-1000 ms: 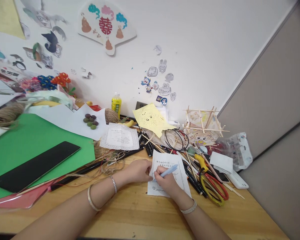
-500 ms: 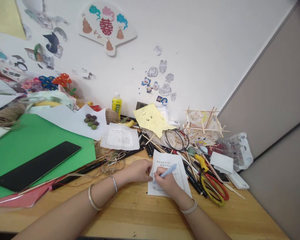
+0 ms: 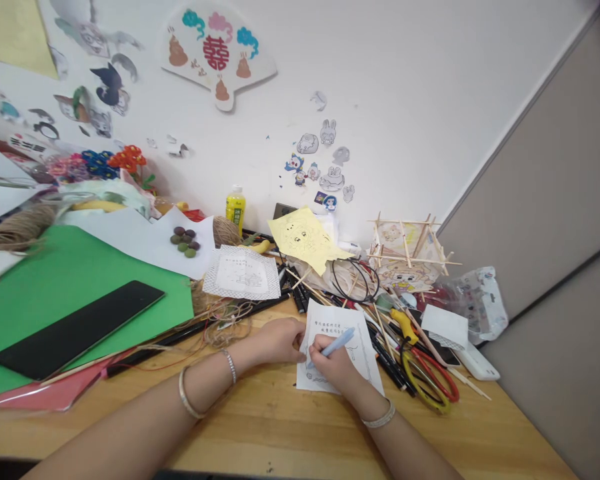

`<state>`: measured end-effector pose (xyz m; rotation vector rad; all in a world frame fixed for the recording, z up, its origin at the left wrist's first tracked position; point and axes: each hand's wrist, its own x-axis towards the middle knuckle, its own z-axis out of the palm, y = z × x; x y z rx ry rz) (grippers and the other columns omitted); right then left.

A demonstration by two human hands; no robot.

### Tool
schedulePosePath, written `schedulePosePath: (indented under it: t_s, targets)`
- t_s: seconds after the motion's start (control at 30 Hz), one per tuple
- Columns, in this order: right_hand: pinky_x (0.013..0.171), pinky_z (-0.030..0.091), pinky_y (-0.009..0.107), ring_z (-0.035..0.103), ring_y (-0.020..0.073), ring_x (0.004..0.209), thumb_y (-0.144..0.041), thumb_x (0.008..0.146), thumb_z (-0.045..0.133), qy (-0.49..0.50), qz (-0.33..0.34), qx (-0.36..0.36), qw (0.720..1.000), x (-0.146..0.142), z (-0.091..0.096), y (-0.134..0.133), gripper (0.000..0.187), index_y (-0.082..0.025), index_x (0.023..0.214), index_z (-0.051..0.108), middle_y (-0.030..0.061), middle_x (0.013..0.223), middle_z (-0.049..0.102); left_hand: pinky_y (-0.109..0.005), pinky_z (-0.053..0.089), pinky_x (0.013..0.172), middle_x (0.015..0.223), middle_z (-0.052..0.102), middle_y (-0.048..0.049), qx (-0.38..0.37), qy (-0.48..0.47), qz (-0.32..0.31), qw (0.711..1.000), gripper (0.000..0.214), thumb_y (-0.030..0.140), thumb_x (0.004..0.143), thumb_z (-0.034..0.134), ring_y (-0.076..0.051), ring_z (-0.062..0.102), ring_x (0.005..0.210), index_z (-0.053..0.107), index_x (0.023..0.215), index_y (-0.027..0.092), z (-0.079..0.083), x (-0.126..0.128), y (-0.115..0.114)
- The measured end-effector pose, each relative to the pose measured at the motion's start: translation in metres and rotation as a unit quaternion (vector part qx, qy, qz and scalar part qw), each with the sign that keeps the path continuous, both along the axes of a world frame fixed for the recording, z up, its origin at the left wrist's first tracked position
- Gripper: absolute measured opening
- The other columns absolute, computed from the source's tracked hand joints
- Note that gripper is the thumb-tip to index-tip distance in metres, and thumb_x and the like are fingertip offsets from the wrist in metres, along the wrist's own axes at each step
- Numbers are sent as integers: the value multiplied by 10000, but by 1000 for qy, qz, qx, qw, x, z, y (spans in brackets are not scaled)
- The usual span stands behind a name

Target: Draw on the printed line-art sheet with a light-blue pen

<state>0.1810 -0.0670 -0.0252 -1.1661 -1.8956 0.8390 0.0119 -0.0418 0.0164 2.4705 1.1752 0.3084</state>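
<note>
A small white sheet of paper (image 3: 363, 363) with handwritten characters and line drawing lies on the wooden table. My right hand (image 3: 334, 367) is closed round a light blue pen (image 3: 341, 341), its tip pointing down and left at the sheet; the hand hides the tip's exact contact. With curled fingers, my left hand (image 3: 279, 340) holds the sheet's left edge, thumb and forefinger touching the paper. A second drawn sheet (image 3: 243, 273) with a patterned border lies beyond my left hand.
Black markers (image 3: 387, 367), scissors (image 3: 425, 390) and thin sticks crowd the right side. A stick frame (image 3: 410, 253) stands behind them. To the left are a black slab (image 3: 80, 327) on green paper (image 3: 170, 297), tangled twine (image 3: 230, 320) and a yellow bottle (image 3: 235, 210).
The view has shifted very slightly, moving the whole scene a little to the right. Both hands keep nearly the same pose on the sheet, the pen still in my right hand.
</note>
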Motion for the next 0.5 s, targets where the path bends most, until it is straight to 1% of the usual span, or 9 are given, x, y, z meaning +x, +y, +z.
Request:
schedulePosePath:
  t_s: [0.3,0.5]
  targets:
    - [477,195,238,251,95,497,-213,691,440,8,6,-22,1000,-1,1,1,279,-210,520,220,-66,510,216,-214,300,488,722,603,6,9,-4,-7,1000,218,382,655,605,-140,518,620,592,772,199,-1,0,1]
    - [471,203,231,249,91,492,-202,682,440,17,16,-39,999,-1,3,1,264,-209,520,232,-67,510,225,-218,309,497,734,603,2,12,-1,-1,1000,216,372,641,618,-145,520,626,593,769,200,-1,0,0]
